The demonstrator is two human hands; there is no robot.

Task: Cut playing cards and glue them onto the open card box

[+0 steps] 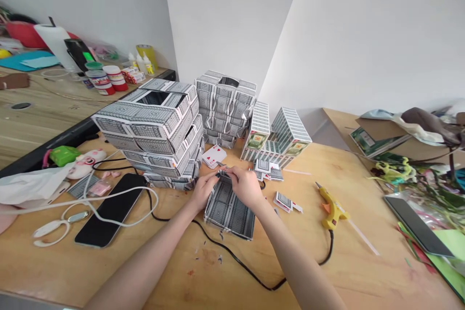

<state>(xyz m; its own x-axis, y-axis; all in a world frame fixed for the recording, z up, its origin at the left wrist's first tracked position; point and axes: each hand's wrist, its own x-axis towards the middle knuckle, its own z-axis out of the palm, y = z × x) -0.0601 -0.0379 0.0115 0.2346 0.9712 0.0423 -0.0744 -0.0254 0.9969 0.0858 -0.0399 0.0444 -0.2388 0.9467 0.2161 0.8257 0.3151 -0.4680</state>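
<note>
Fingers (235, 173) of the left hand (201, 193) and right hand (249, 188) are pinching the far wall of the small card box (228, 210) in the head view; exact fingertip contact is hiding behind the knuckles. Box is sitting open-topped on the tabletop (378, 286), between the forearms. Main risk, my guess: the walls are looking thin, so too hard a squeeze could be creasing a card or splitting a seam at that far edge. Tall stack of card boxes (156, 131) is standing just beside the left hand, tiers not lining up neatly; an elbow or wrist bump could be toppling it. Black cord (332, 242) is running under both forearms and in front of the box; an arm snagging it could be dragging the glue gun (333, 210), which is lying to the right. Can't tell if the gun is hot; if so, the nozzle could be burning skin or smearing glue. Loose cards (283, 201) are lying near the right hand, so a careless sweep could be scattering them.
</note>
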